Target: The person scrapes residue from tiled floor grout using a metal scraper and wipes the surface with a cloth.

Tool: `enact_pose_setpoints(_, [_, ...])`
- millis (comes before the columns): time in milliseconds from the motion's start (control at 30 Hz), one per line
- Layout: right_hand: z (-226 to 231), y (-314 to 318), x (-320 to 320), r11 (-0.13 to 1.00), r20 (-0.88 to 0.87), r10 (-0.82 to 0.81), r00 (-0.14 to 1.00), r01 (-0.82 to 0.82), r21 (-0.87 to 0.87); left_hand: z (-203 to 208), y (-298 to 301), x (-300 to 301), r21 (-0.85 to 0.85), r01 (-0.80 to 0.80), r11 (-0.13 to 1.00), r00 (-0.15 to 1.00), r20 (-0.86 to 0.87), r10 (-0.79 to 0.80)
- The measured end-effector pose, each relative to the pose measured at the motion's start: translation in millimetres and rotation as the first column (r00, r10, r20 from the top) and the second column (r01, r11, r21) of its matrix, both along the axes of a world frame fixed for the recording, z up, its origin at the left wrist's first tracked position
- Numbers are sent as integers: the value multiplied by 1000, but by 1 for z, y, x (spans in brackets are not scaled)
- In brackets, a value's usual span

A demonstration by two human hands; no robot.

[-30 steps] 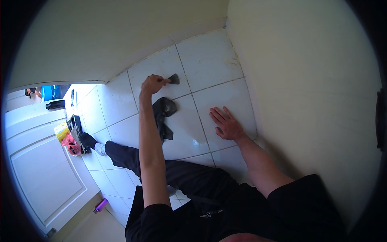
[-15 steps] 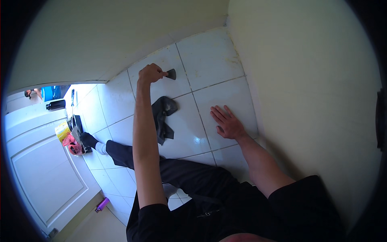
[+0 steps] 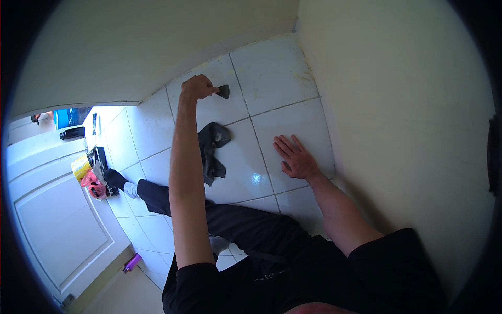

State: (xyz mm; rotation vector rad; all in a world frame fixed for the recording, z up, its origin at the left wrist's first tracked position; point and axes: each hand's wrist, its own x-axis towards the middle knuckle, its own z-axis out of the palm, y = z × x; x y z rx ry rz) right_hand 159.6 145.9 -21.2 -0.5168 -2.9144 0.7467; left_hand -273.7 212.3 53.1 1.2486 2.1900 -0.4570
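Observation:
My left hand [image 3: 197, 87] is closed round the handle of a scraper [image 3: 224, 91] with a dark, flared blade. The blade is over a white floor tile near the far wall; whether it touches the tile I cannot tell. Flat on another tile to the right lies my right hand [image 3: 297, 158], fingers spread and holding nothing. Between my arms, a crumpled dark grey cloth [image 3: 212, 152] rests on the floor. Yellowish stains [image 3: 300, 77] mark the tile by the far right corner.
Walls rise at the far side and the right. My outstretched leg [image 3: 151, 198] lies across the floor to the left. Beyond its foot are a pink plastic bag [image 3: 92, 184], a yellow package [image 3: 80, 167] and a black bottle [image 3: 72, 133]. A purple bottle [image 3: 132, 263] lies near the white door [image 3: 63, 230].
My left hand and the scraper have shifted very slightly, with the blade a little farther away and to the right. The right hand stays in place on the tile.

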Motion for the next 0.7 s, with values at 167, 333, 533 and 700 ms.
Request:
enact_pose_setpoints(167, [1,0,-1,1000,-3,7,1000,-7,6,-26,0,30,142,-33,989,977,213,2])
enact_pose_setpoints(333, [-3,0,2,1000,9,-3,1000,3,-7,-5,28,38,89,94,992,992,78,-101])
enact_pose_setpoints(533, [-2,-1,-1,1000,12,7,1000,-7,11,-14,19,17,30,113,993,993,14,-113])
enact_pose_setpoints(700, [-1,0,2,1000,24,0,1000,0,-1,-34,17,44,99,87,991,972,209,-106])
